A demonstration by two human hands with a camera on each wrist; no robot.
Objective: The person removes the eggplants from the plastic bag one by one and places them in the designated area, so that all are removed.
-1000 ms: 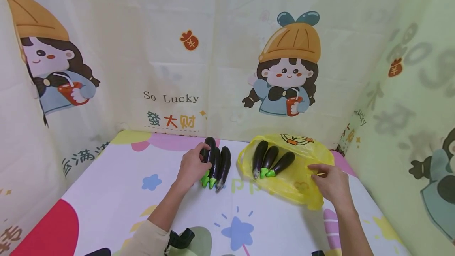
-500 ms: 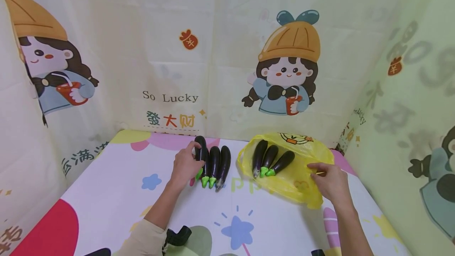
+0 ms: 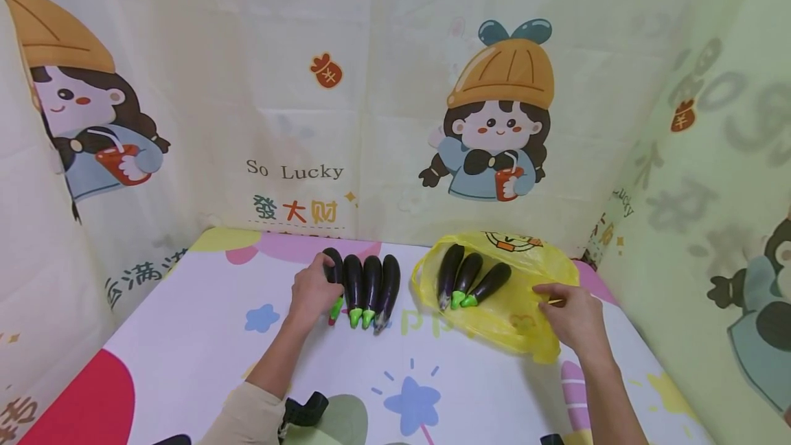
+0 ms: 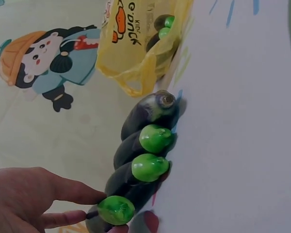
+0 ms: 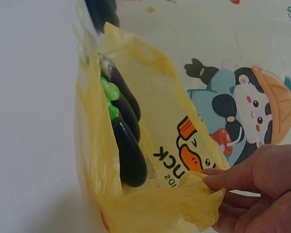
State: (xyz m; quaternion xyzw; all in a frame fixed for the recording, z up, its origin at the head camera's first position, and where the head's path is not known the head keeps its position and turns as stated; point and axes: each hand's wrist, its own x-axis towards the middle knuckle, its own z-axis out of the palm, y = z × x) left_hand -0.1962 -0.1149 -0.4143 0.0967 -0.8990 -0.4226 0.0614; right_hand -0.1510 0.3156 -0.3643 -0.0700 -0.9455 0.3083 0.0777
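I watched remotely as pale cloth enclosed three sides. The far wall (image 3: 395, 33) carried a cartoon figure (image 3: 499, 119) in an orange hat and "So Lucky" lettering (image 3: 295, 170); the left wall (image 3: 43, 273) repeated the character; the right wall (image 3: 698, 177) looked greener. Under soft light, I saw a white table (image 3: 191, 342) with a red patch (image 3: 93, 390) near left.

We see a cream printed curtain (image 3: 259, 101) with cartoon girls (image 3: 499, 122) in orange hats, a red money-bag print (image 3: 326, 71) and "So Lucky" lettering (image 3: 294, 171), hanging behind a white tablecloth (image 3: 204, 335) patterned with a blue star (image 3: 412, 406) and red patch (image 3: 89, 397).
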